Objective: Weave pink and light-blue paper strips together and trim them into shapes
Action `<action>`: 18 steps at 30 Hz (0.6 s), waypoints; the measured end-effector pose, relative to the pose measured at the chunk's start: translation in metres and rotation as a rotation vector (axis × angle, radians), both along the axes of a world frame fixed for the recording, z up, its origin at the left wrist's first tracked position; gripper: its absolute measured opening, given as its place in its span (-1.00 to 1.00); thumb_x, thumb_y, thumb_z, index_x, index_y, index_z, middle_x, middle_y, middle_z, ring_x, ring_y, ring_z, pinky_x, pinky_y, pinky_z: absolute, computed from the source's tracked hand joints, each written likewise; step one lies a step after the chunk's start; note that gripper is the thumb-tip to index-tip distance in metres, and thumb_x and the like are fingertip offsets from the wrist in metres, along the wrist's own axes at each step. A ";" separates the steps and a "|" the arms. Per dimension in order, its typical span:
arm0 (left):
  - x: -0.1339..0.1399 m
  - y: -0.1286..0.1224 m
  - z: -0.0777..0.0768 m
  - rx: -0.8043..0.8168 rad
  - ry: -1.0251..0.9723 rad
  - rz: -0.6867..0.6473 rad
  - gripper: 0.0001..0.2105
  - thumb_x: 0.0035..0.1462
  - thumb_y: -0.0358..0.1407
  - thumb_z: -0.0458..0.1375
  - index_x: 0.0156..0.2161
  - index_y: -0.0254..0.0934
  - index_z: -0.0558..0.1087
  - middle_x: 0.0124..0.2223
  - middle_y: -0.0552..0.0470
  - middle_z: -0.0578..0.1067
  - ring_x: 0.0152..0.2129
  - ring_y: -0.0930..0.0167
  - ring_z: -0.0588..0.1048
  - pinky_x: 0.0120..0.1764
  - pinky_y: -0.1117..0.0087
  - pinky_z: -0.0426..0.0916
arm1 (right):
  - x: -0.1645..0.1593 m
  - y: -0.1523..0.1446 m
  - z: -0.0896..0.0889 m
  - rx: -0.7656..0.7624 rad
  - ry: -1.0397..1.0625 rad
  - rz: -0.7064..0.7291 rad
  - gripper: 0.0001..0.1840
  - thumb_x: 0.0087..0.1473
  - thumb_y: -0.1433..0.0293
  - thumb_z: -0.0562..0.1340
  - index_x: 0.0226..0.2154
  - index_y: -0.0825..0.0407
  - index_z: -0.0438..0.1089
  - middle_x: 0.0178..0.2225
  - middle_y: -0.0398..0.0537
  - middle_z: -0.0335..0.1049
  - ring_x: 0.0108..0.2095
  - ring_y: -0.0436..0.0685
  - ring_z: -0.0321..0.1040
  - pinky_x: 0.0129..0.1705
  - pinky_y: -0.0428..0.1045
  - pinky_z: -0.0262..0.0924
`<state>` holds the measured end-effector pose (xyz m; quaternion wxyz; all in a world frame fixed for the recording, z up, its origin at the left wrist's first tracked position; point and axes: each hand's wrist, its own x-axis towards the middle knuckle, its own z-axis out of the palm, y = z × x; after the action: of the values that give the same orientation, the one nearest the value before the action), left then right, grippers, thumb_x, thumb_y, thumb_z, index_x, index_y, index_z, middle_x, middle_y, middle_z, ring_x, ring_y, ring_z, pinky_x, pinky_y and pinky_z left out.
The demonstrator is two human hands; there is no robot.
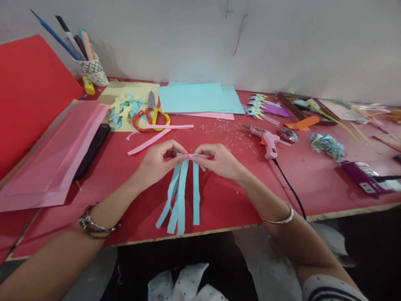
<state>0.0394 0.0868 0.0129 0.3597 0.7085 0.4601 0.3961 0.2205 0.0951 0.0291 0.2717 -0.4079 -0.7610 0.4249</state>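
Note:
A narrow pink paper strip runs between my two hands above the red table. My left hand pinches it at one end, where several light blue paper strips hang down together. My right hand pinches the other side, and a single blue strip hangs beneath those fingers. The fingertips hide how the blue strips meet the pink one. Beyond my left hand lie two loose pink strips, close to scissors with red and yellow handles.
Blue paper sheets lie by the wall. A pink glue gun with a black cord rests at right, near a purple box. Pink sheets, a black case and a pen cup stand at left.

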 end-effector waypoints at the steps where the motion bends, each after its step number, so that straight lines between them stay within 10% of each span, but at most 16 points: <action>1: 0.000 0.000 0.000 -0.018 0.005 -0.013 -0.81 -0.05 -0.19 0.13 -0.37 -0.29 0.41 -0.46 0.08 0.45 -0.54 0.51 0.38 -0.48 0.55 0.26 | 0.000 0.000 0.000 0.004 -0.005 0.010 -0.79 -0.03 0.29 0.17 -0.55 0.10 0.28 -0.71 -0.29 0.17 -0.66 -0.14 0.09 -0.51 -0.17 0.02; 7: 0.000 0.000 0.004 -0.100 0.122 -0.111 -0.79 -0.03 -0.17 0.09 -0.49 -0.28 0.43 -0.53 0.11 0.46 -0.59 0.51 0.37 -0.49 0.55 0.24 | 0.000 0.003 -0.003 0.051 -0.034 0.026 -0.81 -0.03 0.30 0.15 -0.55 0.08 0.27 -0.63 -0.24 0.23 -0.56 -0.10 0.17 -0.43 -0.14 0.08; 12: -0.001 0.001 0.005 -0.129 0.120 0.065 -0.76 -0.04 -0.14 0.09 -0.50 -0.30 0.42 -0.58 0.11 0.45 -0.64 0.52 0.34 -0.55 0.55 0.20 | -0.001 0.010 -0.013 0.159 0.108 -0.328 -0.73 -0.15 0.30 0.23 -0.33 0.03 0.25 -0.32 -0.09 0.28 -0.25 0.02 0.24 -0.14 -0.03 0.11; 18: -0.002 0.001 0.005 -0.209 -0.018 0.152 -0.75 -0.10 -0.10 0.13 -0.48 -0.29 0.37 -0.54 0.06 0.49 -0.59 0.46 0.41 -0.50 0.51 0.26 | -0.007 0.012 -0.018 -0.202 0.489 -0.550 -0.54 -0.23 0.16 0.25 -0.23 -0.06 0.20 -0.21 -0.09 0.24 -0.11 0.05 0.18 -0.06 0.01 0.07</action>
<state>0.0378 0.0883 0.0182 0.4050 0.6266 0.5479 0.3784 0.2137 0.1070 0.0115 0.5075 -0.5083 -0.4901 0.4938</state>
